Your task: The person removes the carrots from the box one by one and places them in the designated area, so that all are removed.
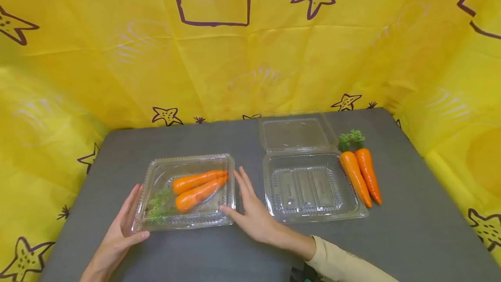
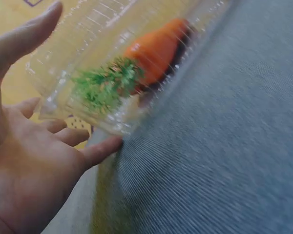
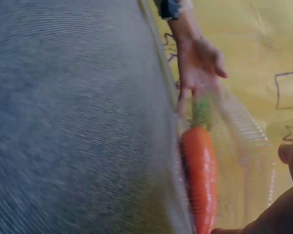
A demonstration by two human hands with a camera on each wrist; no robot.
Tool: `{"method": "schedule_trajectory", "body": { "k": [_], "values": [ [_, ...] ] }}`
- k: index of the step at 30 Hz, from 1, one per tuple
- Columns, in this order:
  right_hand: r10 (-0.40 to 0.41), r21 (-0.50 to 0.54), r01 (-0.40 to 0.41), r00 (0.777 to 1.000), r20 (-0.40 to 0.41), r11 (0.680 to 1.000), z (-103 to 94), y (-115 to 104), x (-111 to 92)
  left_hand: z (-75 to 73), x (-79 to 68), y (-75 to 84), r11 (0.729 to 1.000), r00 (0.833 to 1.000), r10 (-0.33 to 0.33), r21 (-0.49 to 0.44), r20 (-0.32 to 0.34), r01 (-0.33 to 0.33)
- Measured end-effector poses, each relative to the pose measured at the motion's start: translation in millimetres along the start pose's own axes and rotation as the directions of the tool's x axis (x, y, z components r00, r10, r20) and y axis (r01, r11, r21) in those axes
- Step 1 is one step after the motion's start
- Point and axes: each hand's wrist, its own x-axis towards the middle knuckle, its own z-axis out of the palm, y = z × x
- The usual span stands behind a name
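From my remote seat, I have both of the person's hands set about a closed clear plastic clamshell on the left half of the dark grey bench. The left hand is spread at the clamshell's left end, thumb held apart from the fingers near the front corner. The right hand lies at the opposite end, its fingers extended along that side and its thumb out towards the front corner. The wrist views are blurred, so I can't say for certain how firmly either hand touches the plastic. Through it I make out two orange carrots side by side, narrow ends towards the right hand and feathery green tops towards the left. To the right, just beyond the right hand, a second clamshell lies open, its lid folded back towards the yellow cloth. Two loose carrots lie along its right rim, their leafy ends away from the person. A pale sleeve covers the right forearm.
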Motion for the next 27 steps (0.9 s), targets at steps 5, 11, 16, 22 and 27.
{"method": "schedule_trajectory", "body": {
  "k": [5, 11, 16, 22, 27],
  "values": [
    [-0.003, -0.020, 0.003, 0.999, 0.032, 1.000, 8.4, 4.7, 0.8, 6.3, -2.8, -3.1, 0.993, 0.993, -0.087, 0.068, -0.079, 0.093],
    [-0.032, -0.046, 0.034, 0.999, 0.027, 0.998, 17.7, 1.5, 2.9, 14.5, -1.6, -2.5, 0.974, 0.982, -0.124, 0.171, -0.145, 0.148],
    [-0.069, -0.088, 0.068, 0.998, -0.005, 0.994, 22.6, 0.7, 2.9, 17.4, -1.0, -1.2, 0.966, 0.982, -0.125, 0.207, -0.142, 0.153],
    [-0.028, -0.018, 0.028, 0.999, -0.036, 0.999, 25.0, 3.8, 3.7, 20.1, -2.0, -2.3, 0.969, 0.980, -0.115, 0.201, -0.165, 0.148],
    [-0.011, -0.014, 0.010, 0.999, -0.033, 1.000, 24.6, 5.1, 5.3, 23.0, -2.7, -4.7, 0.966, 0.981, -0.091, 0.224, -0.174, 0.129]
  ]
}}
